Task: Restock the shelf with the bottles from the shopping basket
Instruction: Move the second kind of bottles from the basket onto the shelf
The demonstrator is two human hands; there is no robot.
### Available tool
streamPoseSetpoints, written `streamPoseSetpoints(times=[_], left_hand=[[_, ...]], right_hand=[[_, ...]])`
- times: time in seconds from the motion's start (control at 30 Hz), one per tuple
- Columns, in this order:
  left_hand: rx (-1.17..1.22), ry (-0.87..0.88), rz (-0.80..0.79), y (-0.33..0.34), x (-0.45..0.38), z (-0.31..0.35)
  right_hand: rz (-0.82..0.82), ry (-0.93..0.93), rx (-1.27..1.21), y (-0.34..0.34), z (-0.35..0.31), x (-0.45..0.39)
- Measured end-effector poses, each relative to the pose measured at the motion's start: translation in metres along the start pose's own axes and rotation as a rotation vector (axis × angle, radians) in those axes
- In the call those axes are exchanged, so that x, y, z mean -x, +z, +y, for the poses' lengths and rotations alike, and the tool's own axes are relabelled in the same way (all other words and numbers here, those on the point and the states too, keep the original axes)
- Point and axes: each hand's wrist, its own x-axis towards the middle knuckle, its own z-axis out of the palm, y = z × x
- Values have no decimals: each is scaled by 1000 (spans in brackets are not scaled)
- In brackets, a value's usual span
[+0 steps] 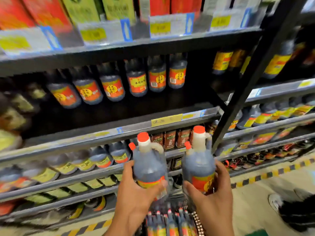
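A dark shelf (119,114) carries one row of red-labelled bottles (136,79) at its back. Below it, the left hand (134,189) and right hand (213,189) each grip one upright, orange-capped dark sauce bottle (148,166) (198,162), fingers wrapped around its body, above bottles in the basket (170,222).

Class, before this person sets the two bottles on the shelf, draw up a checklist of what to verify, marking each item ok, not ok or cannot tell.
1. Left hand has a grip on the left bottle: ok.
2. Right hand has a grip on the right bottle: ok.
3. Both orange caps on: ok.
4. Free space at the front of the shelf, before the row of matching bottles: ok.
5. Bottles raised to that shelf's height: not ok, they are lower.
6. More stock in the basket: ok.
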Motion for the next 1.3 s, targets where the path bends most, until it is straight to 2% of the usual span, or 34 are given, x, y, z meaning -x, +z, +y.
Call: streamPoseSetpoints(times=[0.2, 0.37, 0.53, 0.63, 0.77, 0.9, 0.97, 1.03, 1.17, 1.3], left_hand=[[-43, 48, 177, -61, -16, 80], [-76, -44, 210, -105, -65, 117], [-91, -82, 262, -136, -115, 134], [-79, -70, 280, -142, -141, 153], [-3, -133, 200, -137, -175, 157], [74, -240, 195, -123, -193, 148], [49, -183, 226, -112, -198, 143], [51, -100, 250, -105, -204, 134], [49, -129, 180, -102, -213, 119], [-203, 144, 333, -95, -213, 112]], right_hand=[[-140, -124, 69, 29, -90, -24], [-233, -215, 241, 76, -149, -66], [-226, -183, 326, 135, -174, -115], [-171, -110, 250, 164, -189, -142], [-141, 31, 158, 197, -191, -171], [-146, -30, 107, 214, -183, -178], [-173, -53, 61, 216, -171, -179], [-129, -82, 69, 219, -154, -176], [-62, -153, 65, 222, -133, -166], [-101, -177, 68, 226, -126, -161]])
